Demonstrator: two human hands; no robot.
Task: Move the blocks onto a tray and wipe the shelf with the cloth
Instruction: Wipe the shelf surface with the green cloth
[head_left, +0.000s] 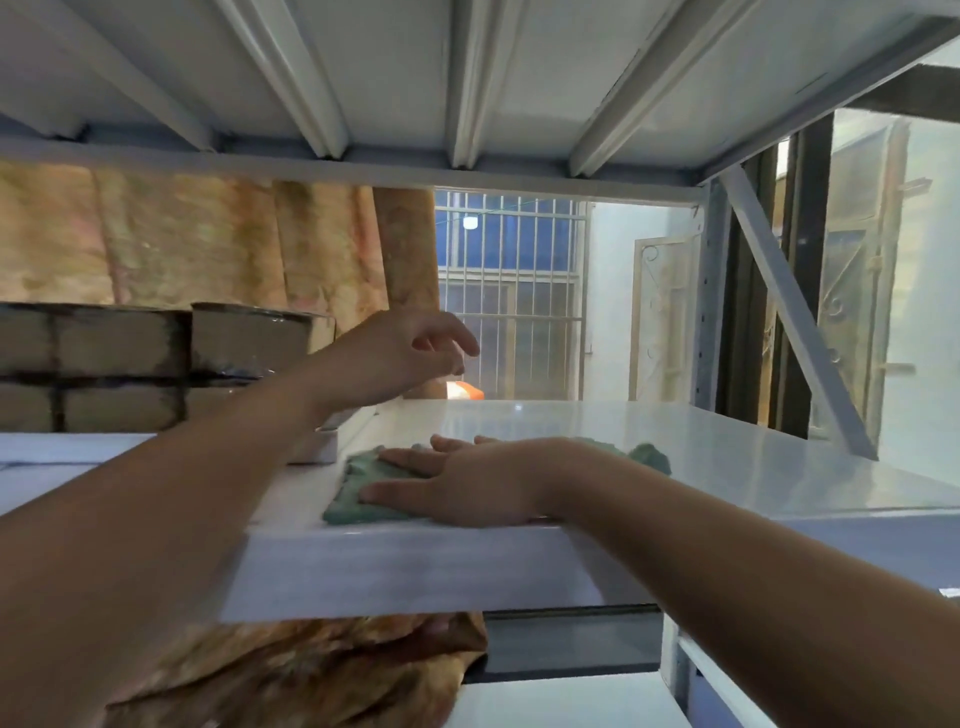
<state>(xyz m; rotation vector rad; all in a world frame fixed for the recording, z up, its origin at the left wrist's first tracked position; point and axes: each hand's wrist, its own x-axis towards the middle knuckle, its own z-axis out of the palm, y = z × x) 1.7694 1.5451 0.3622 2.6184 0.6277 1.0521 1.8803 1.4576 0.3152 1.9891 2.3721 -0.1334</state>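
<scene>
Right hand: the right hand (467, 480) is lying flat on the cloth, fingers straight and a little spread, palm pressing down.
Cloth: the green cloth (358, 483) is lying on the shelf near its front edge; most of it is hiding under the right hand, and one crumpled end is showing beyond the wrist.
Left hand: the left hand (400, 353) is hanging in the air above the shelf, fingers loosely curled, holding nothing and touching nothing.
Shelf: the white shelf (675, 457) is shining and reflecting the light; its front lip is facing the camera.
White rim: a low white rim (322, 449) is sitting on the shelf just beside the cloth, partly under the left forearm; I cannot tell if it is the tray.
Orange thing: a small orange thing (465, 389) is showing behind the far edge of the shelf, too blurred to name.
Upper shelf: the ribbed underside of the upper shelf (467, 78) is covering the top of the view.
Background: cardboard boxes (119, 358) are standing at the left, a curtain (208, 244) is hanging behind them, and a barred window (509, 291) is showing in the middle.
</scene>
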